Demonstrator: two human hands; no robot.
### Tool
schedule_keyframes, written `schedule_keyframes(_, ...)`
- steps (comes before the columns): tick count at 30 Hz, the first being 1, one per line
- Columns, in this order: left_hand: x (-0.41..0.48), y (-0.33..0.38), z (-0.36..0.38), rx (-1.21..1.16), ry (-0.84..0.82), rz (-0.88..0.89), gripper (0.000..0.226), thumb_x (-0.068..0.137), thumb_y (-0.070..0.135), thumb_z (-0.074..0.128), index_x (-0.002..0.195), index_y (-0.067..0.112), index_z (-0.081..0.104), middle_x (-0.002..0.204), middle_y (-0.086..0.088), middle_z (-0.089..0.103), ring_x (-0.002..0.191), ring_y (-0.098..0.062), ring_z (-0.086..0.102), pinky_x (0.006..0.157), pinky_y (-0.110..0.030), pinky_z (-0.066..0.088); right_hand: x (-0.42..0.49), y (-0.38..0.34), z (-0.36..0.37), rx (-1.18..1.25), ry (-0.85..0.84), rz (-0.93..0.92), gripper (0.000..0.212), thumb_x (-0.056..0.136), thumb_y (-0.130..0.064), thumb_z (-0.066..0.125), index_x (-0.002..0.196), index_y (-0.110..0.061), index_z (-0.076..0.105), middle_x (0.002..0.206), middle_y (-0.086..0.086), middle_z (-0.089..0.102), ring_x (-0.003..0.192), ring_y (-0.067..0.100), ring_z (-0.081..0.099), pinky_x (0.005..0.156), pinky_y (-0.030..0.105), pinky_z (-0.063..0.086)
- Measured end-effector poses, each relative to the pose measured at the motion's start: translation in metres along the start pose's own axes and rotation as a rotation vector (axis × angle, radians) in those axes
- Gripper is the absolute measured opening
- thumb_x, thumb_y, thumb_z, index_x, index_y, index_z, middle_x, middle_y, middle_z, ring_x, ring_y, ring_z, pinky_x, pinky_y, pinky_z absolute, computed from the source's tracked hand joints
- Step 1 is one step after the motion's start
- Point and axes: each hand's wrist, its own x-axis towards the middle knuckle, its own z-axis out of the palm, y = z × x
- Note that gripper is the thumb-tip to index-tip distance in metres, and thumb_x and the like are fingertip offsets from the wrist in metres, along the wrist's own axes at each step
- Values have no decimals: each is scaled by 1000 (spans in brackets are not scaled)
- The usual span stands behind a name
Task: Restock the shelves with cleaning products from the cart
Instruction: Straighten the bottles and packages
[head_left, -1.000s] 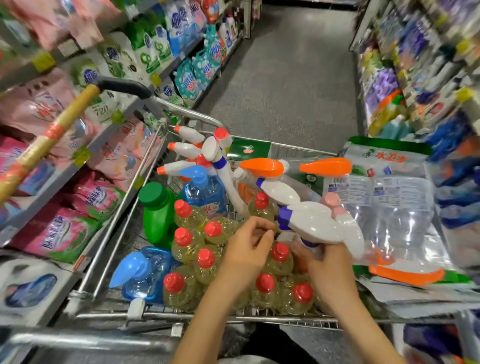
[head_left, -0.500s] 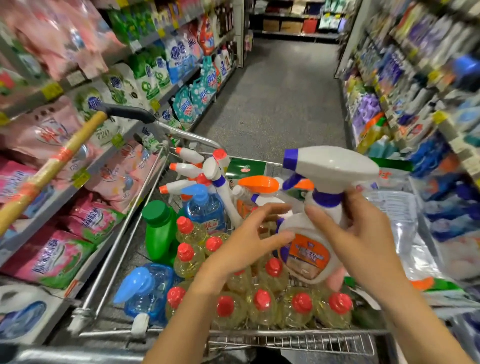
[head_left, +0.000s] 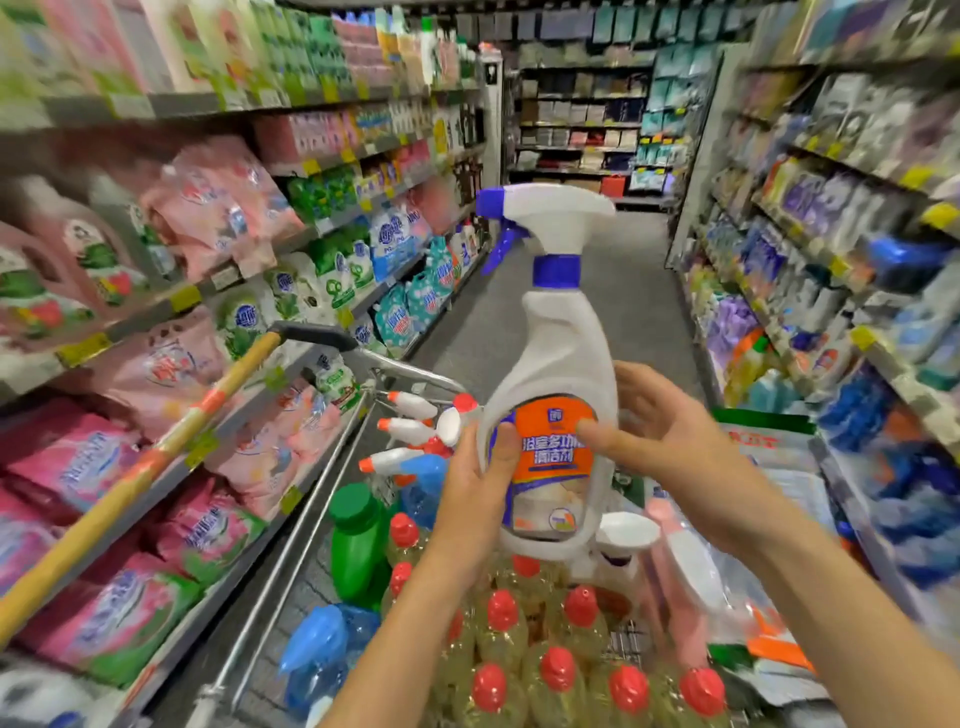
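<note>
A white spray bottle (head_left: 556, 364) with a blue trigger and an orange label stands upright above the cart (head_left: 291, 561). My left hand (head_left: 475, 493) grips its lower left side, thumb across the label. My right hand (head_left: 670, 441) holds the right side, thumb on the label and fingers behind the bottle. Below in the cart lie several yellow bottles with red caps (head_left: 556, 670), a green bottle (head_left: 358, 540), blue spray bottles (head_left: 322, 649) and white sprayers with orange tips (head_left: 410, 431).
Shelves of pink and green detergent bags (head_left: 171, 374) run along the left. Shelves of purple and blue products (head_left: 831, 291) line the right. A yellow mop handle (head_left: 130, 488) leans across the cart's left side. Clear refill bags (head_left: 779, 467) lie in the cart's right part. The grey aisle floor (head_left: 613, 291) stretches ahead.
The white spray bottle came out of the cart, turned upright and rose. Both hands now hold its lower body. The view tilted up toward the aisle.
</note>
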Motion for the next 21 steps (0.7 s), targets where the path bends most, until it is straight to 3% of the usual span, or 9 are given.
schedule_keyframes(4,-5,26,-6,-29,50,-34,60,80,50,52,126,12,55,118,-12,67,111,-30,63,99,-51,47,-25,18,25,46,14,17,45,74,-27,71,117,-15,61,110,0,71,101,16,68,76,25,55)
schedule_keyframes(11,-11,45,3,67,-113,-51,56,79,51,50,119,13,57,113,-11,69,104,-26,67,96,-48,50,-49,6,28,89,189,-15,42,73,-24,68,112,-11,63,105,3,73,96,19,70,76,27,57)
schedule_keyframes(16,-12,38,48,40,-234,-56,59,75,53,52,116,11,57,107,-8,71,97,-21,69,88,-38,55,-80,-12,-2,78,319,-47,38,78,-23,67,115,-22,60,102,-1,73,91,14,71,68,20,55)
schedule_keyframes(21,-28,31,124,50,-399,-36,45,72,53,53,101,20,59,99,-3,72,94,-19,69,85,-36,55,-125,-26,-54,65,532,-62,36,80,-25,64,115,-17,59,100,-3,74,89,15,71,65,19,54)
